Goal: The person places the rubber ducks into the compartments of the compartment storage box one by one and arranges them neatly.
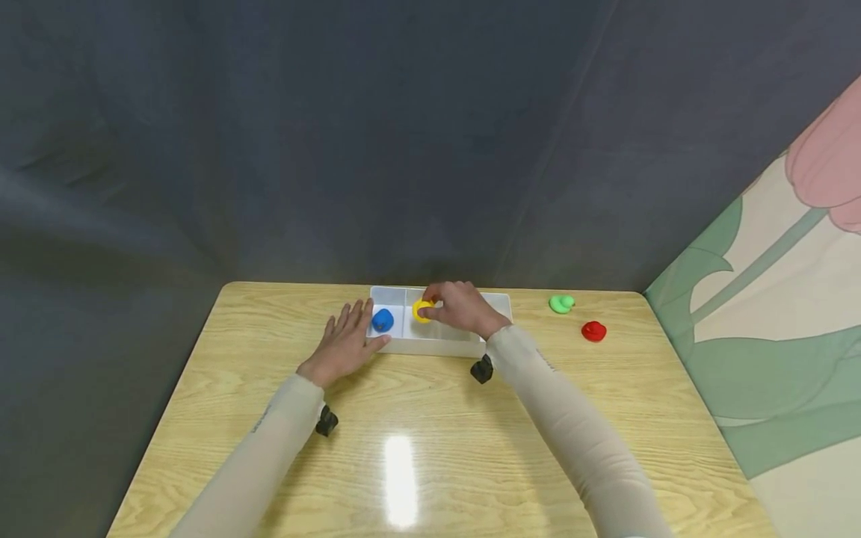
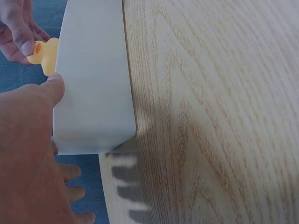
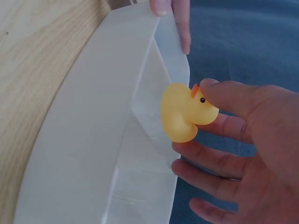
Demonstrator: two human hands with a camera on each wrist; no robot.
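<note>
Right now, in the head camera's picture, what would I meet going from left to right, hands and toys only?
Left hand, blue toy, yellow duck, right hand, green toy, red toy.

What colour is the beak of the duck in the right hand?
The beak is orange, clearest in the right wrist view.

Illegible lettering [image 1: 261, 420] on both sleeves [image 1: 252, 463]
</note>
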